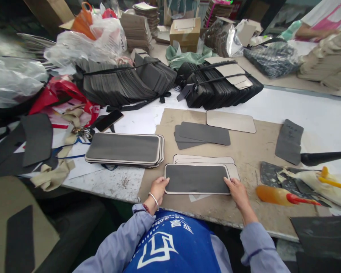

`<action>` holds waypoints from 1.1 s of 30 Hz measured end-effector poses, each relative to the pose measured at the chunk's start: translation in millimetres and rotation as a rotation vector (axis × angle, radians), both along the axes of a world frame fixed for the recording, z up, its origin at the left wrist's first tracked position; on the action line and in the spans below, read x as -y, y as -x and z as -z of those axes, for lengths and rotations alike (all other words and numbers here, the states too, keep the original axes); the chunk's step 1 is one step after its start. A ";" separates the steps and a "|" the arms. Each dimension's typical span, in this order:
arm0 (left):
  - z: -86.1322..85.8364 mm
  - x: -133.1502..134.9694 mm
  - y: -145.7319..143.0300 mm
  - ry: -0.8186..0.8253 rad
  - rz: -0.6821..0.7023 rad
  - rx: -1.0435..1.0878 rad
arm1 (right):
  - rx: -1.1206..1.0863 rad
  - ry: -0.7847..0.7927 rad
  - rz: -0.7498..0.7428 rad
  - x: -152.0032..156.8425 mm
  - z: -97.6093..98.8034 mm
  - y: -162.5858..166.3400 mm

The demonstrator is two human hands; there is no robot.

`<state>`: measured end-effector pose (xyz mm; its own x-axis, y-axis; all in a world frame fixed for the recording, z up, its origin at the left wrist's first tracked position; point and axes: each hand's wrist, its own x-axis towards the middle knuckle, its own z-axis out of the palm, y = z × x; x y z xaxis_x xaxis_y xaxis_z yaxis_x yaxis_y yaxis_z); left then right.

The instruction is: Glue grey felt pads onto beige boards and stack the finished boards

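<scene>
Between my two hands lies a rounded rectangular panel (197,179), dark grey on top with a pale border. My left hand (158,191) grips its left end, thumb on top. At the right end my right hand (238,191) pinches the lower corner. Under and behind this panel show pale beige panels (206,159) with dark edges. To the left sits a stack of similar grey-topped panels (125,148). Farther back are loose dark grey sheets (204,133) and a single beige panel (231,121).
An orange glue bottle (272,194) with a red nozzle and a black-handled tool (325,157) lie at right. Strapped bundles of dark pieces (221,83) stand behind. A phone (109,120) and a red bag (65,100) are at left. Another person's arm (312,32) shows far right.
</scene>
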<state>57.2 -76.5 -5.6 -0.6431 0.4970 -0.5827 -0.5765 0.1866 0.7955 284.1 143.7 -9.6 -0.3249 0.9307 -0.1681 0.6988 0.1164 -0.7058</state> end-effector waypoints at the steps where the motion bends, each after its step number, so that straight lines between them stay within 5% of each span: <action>1: 0.0 0.1 -0.1 -0.001 -0.003 0.004 | -0.004 0.003 -0.002 -0.4 0.0 0.0; 13: -12.9 -5.0 -0.5 0.021 -0.006 0.056 | -0.113 0.013 -0.033 -2.7 4.7 -4.5; 23: -13.8 -4.2 -12.6 0.021 -0.120 -0.144 | -0.259 0.023 -0.005 6.0 6.3 -8.7; 33: -52.9 13.2 -26.7 -0.009 -0.210 -0.222 | -0.369 0.160 0.007 10.8 -39.0 -14.9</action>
<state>83.9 -89.6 47.3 -0.8434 0.3440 -0.4127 -0.4139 0.0738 0.9073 299.0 132.9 29.4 -0.3841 0.9046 -0.1848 0.3954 -0.0197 -0.9183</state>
